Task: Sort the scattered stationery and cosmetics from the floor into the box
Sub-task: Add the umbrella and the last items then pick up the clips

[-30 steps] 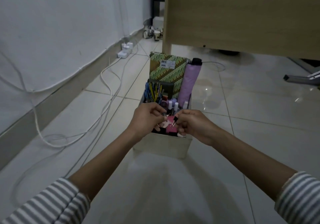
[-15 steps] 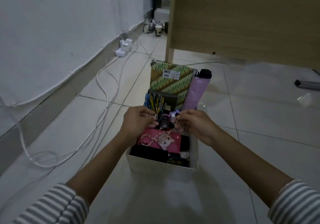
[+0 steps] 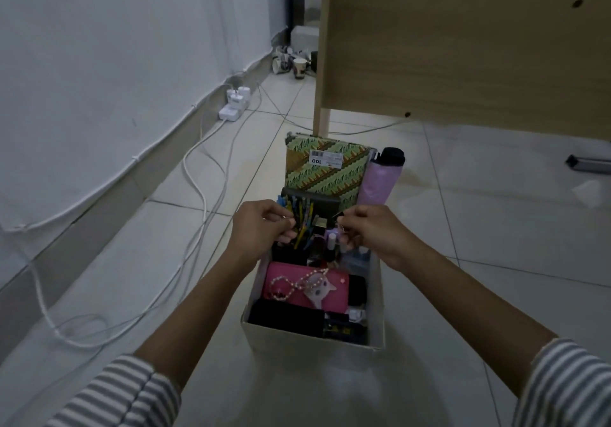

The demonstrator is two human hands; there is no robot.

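Observation:
A white cardboard box [image 3: 310, 340] stands on the tiled floor in front of me. It holds a pink case [image 3: 291, 294] with a bead string and a cat charm, a black pen holder [image 3: 287, 256] full of pens, small nail polish bottles [image 3: 330, 243], a green patterned book [image 3: 327, 175] and a folded purple umbrella [image 3: 380, 181]. My left hand [image 3: 261, 231] hovers over the pen holder and pinches a small metal clip [image 3: 288, 217]. My right hand [image 3: 370, 231] is beside it, above the bottles, pinching a small black binder clip [image 3: 339, 220].
A wooden desk panel [image 3: 463, 46] with its leg stands right behind the box. White cables [image 3: 198, 195] run along the floor on the left to a power strip [image 3: 231, 110] by the wall. Mugs [image 3: 294, 64] sit at the back.
Both hands have moved from the front of the box, over the pink case, toward the back above the pen holder and bottles. The pink case now lies uncovered.

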